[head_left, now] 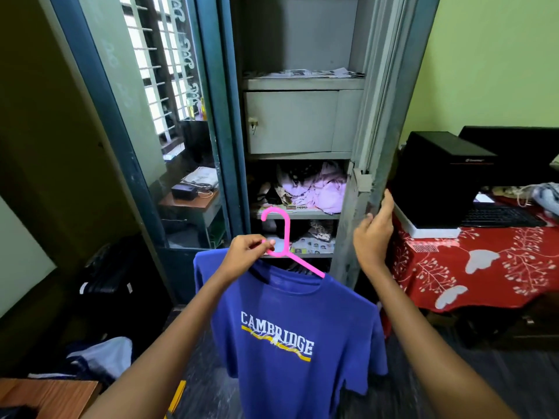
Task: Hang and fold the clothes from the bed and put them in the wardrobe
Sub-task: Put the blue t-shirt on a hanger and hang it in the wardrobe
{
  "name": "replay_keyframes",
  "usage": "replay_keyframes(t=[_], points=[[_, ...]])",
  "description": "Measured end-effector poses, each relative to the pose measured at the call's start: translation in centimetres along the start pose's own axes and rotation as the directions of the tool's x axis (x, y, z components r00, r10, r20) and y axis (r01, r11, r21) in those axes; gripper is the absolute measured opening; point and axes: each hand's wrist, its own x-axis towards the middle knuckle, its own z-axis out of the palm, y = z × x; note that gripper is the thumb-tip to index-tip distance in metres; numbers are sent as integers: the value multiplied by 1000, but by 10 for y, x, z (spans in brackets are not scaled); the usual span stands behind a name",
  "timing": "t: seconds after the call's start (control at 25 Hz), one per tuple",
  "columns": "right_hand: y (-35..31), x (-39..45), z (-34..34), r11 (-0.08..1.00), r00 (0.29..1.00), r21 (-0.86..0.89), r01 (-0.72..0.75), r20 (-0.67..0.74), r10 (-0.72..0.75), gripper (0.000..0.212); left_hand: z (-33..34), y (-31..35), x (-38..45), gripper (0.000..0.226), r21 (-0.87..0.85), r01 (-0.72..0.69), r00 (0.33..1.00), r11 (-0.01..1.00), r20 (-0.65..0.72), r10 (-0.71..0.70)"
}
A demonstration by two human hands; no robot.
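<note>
Two bare forearms reach forward from the bottom edge. Between them hangs a blue cotton T-shirt with "CAMBRIDGE" printed in white above a yellow stripe; its length runs straight down and its printed chest faces the camera. It hangs on a thin pink plastic hanger whose hook points up and curls left. The left hand pinches the hanger's left arm near the neck. The right hand grips the edge of the wardrobe's grey metal right door, fingers curled round it. The steel wardrobe stands open directly ahead, its shelves lined with newspaper, one holding crumpled lilac clothes. Its left door holds a mirror. Right of the wardrobe stands a table under a red floral cloth, carrying a black box-shaped case and a keyboard. The walls are green, the floor dark.
</note>
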Motion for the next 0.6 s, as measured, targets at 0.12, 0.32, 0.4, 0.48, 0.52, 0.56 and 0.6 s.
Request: replay_keyframes(t=[0.12, 0.32, 0.4, 0.48, 0.52, 0.56, 0.6], points=[[7, 1, -14, 996, 997, -92, -22, 72, 29, 72, 9, 2, 4, 26, -31, -2, 1000, 1000, 20, 3], [6, -4, -24, 855, 976, -471, 219, 119, -184, 77, 26, 21, 17, 26, -33, -24, 1000, 999, -20, 23], [9, 0, -25, 703, 866, -510, 495, 359, -349, 64, 30, 24, 24, 29, -27, -30, 998, 999, -49, 28], [22, 13, -28, 643, 792, -500, 581, 531, -303, 63, 30, 22, 32, 29, -22, -14, 995, 1000, -98, 12], [30, 21, -32, 653, 787, -505, 564, 568, -242, 68, 30, 22, 35, 29, -12, -3, 992, 1000, -123, 1], [37, 27, -35, 662, 785, -513, 546, 589, -192, 73, 29, 23, 38, 30, 6, 2, 989, 1000, -150, -1], [43, 30, -36, 662, 784, -518, 542, 596, -176, 75, 27, 23, 41, 30, 26, 8, 985, 1000, -174, -4]])
